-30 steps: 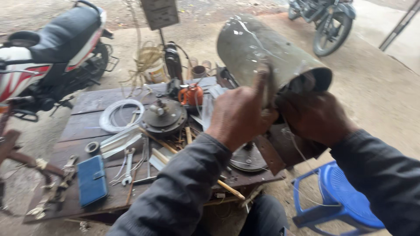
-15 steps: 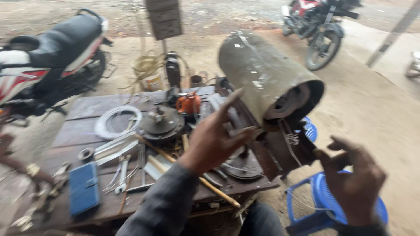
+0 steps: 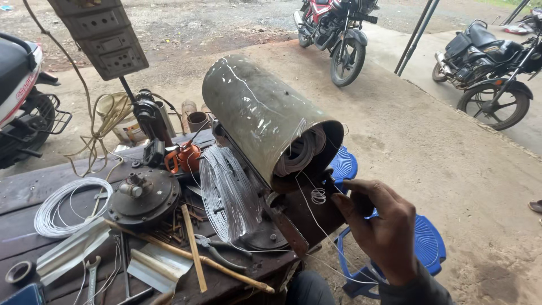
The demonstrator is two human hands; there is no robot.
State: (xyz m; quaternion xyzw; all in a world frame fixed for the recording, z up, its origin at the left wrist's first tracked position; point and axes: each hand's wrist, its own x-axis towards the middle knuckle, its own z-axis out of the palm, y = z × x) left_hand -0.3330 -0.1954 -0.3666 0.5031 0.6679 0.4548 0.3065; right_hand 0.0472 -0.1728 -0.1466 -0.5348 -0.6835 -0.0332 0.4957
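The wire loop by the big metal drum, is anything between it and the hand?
Nothing visible blocks it. The right hand is just beside the small wire loop, under the open end of the metal drum. Whether fingertips touch it is unclear.

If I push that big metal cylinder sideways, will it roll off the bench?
Probably not freely: the metal cylinder seems fixed to a frame on the bench. It looks heavy and stiff. The thin wire trailing toward the right hand would likely flex and snag.

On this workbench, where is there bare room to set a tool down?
Bare wood shows at the table's far-left edge, beyond the white wire coil. Elsewhere it is crowded: motor disc, sticks, pliers, metal strips, wire bundle. The right hand works below the metal cylinder, off the table's right end.
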